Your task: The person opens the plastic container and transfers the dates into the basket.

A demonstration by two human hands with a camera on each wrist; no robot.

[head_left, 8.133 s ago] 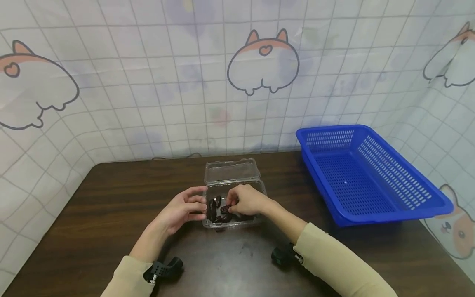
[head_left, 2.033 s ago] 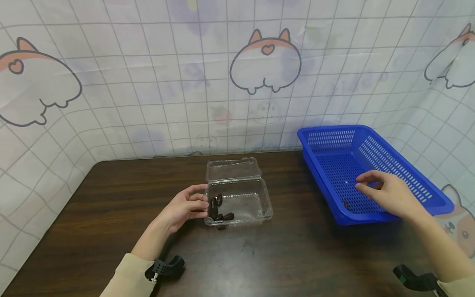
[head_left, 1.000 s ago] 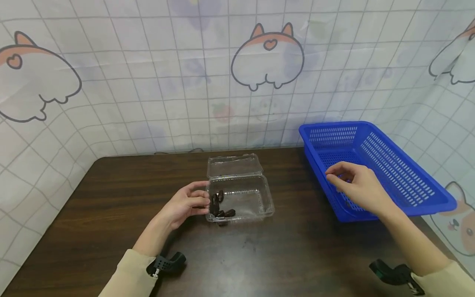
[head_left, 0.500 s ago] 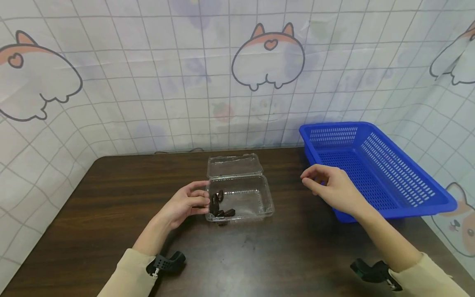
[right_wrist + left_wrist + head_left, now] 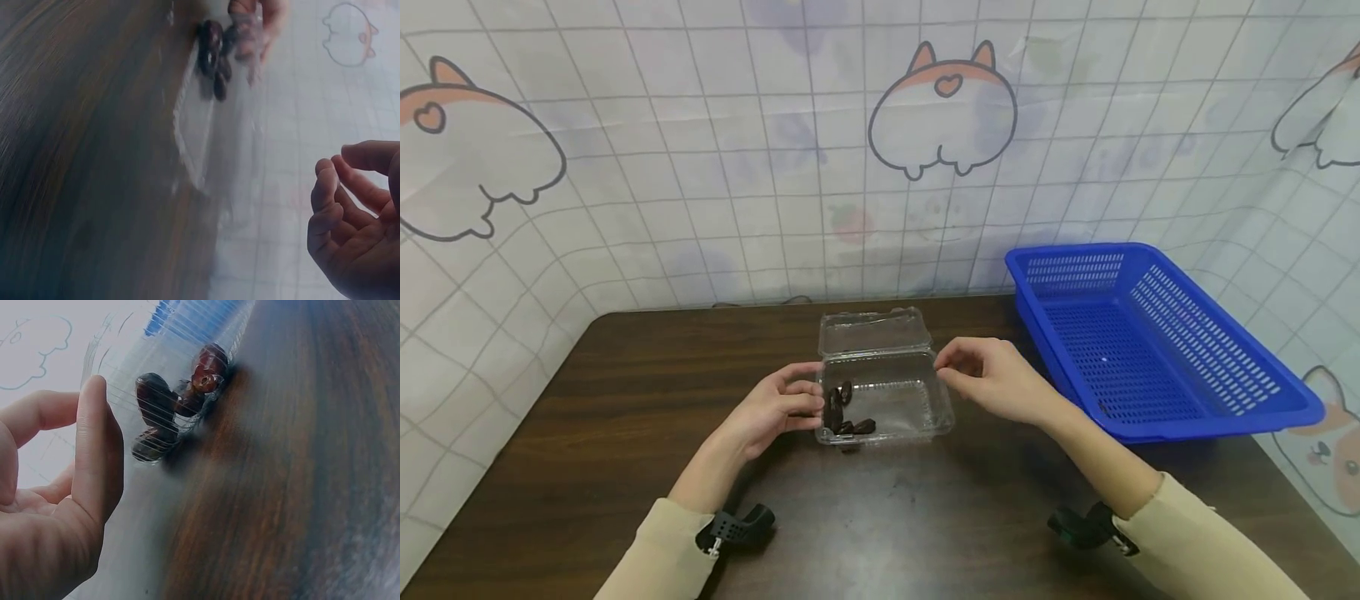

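Observation:
A clear plastic clamshell box [image 5: 901, 408] stands on the table, its lid [image 5: 876, 332] folded back towards the wall. Several dark dates [image 5: 154, 400] are bunched at the box's left end. My left hand [image 5: 778, 408] touches that end with its fingertips, its fingers loosely bent. At the box's right rim is my right hand [image 5: 996, 379], thumb and fingers slightly apart, with nothing visible between them. Whether it touches the rim is hard to tell. In the right wrist view, the right hand [image 5: 356, 219] is loosely curled.
A blue perforated basket [image 5: 1052, 342] stands at the right of the table [image 5: 625, 417], with a small dark thing near its front left corner, too small to identify. A tiled-print wall sheet [image 5: 737, 167] rises behind the table.
My right hand, among the dates 8 s ago, was over the basket 2 s ago and has come left to the box. The box holds fewer dates. My left hand stays.

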